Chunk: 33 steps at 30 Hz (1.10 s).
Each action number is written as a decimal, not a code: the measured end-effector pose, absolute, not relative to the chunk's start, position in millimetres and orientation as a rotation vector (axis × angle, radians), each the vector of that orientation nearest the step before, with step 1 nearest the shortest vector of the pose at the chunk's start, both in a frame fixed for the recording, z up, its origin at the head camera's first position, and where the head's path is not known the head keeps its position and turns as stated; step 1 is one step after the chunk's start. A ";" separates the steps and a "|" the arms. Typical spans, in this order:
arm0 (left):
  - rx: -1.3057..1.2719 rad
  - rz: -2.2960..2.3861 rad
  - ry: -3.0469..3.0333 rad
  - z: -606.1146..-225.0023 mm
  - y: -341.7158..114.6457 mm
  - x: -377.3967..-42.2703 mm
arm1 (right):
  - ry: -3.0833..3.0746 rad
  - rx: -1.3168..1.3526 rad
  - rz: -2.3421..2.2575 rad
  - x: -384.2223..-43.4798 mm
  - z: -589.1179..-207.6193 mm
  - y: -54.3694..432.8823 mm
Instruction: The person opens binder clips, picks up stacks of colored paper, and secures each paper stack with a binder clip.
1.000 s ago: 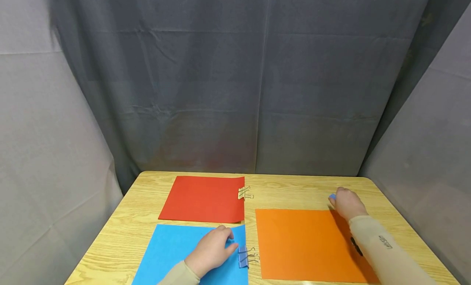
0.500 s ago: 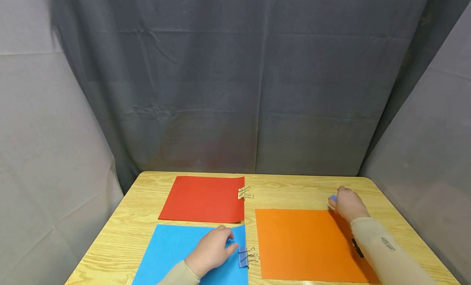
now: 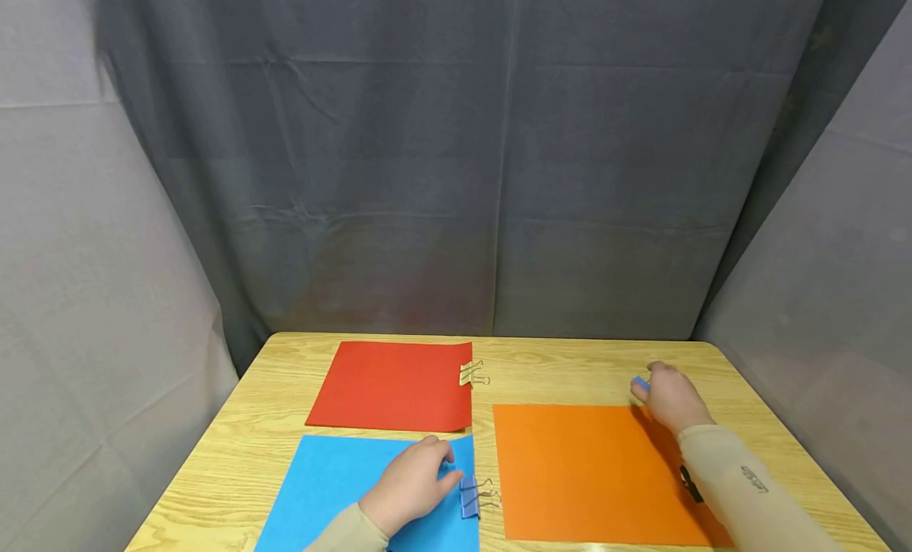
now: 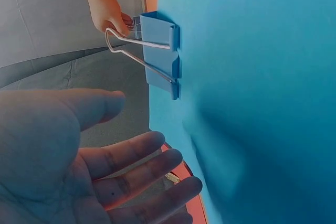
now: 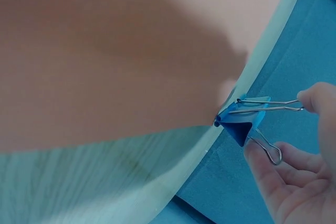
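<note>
Over the blue sheet of paper (image 3: 335,473) my left hand (image 3: 409,485) hovers with relaxed, spread fingers and holds nothing. Its thumb lies close to a blue binder clip (image 4: 160,51) fastened on the sheet's right edge. My right hand (image 3: 673,397) is at the far right corner of the orange sheet (image 3: 584,473). There it holds a second blue binder clip (image 5: 242,119) by its wire handles, thumb at one and fingers at the other. The clip's mouth is right at the sheet's corner in the right wrist view. The head view shows only a bit of this clip.
A red sheet (image 3: 399,386) lies behind the blue one, with a pale yellow binder clip (image 3: 466,374) on its right edge. All rest on a wooden table (image 3: 556,370). A dark grey curtain (image 3: 427,180) hangs behind, with lighter cloth (image 3: 826,298) at the sides.
The right hand's forefinger has straightened and lifted a little, and the hand has shifted very slightly. The left hand and the sheets have stayed in place.
</note>
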<state>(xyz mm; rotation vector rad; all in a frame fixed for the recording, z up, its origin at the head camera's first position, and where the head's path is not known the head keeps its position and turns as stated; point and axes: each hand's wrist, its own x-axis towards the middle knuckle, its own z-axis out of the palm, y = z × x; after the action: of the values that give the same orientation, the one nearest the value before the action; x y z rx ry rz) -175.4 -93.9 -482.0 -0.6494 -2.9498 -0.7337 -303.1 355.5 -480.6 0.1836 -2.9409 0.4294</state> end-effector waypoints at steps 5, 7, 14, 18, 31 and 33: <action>-0.644 -0.739 -2.953 -481.7 -93.5 -175.1 | -2.961 0.182 0.418 -301.6 -480.9 353.4; -0.643 -0.740 -2.954 -481.7 -93.5 -175.2 | -2.960 0.188 0.412 -301.2 -481.4 352.8; -0.649 -0.752 -2.953 -482.2 -93.2 -174.4 | -2.957 0.204 0.377 -301.4 -482.3 353.7; -0.651 -0.747 -2.949 -482.8 -93.8 -173.8 | -2.960 0.214 0.366 -301.7 -481.7 354.3; -0.648 -0.751 -2.950 -485.3 -95.1 -175.5 | -2.981 0.221 0.344 -303.6 -478.0 353.4; -0.648 -0.752 -2.945 -485.4 -95.2 -175.4 | -2.989 0.228 0.318 -303.7 -477.4 353.7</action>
<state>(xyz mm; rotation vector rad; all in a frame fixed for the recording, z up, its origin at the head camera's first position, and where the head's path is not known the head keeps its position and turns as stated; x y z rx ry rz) -175.4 -95.2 -485.4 -0.6483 -2.9451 -0.7523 -303.7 353.7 -477.4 0.2282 -2.9889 0.3177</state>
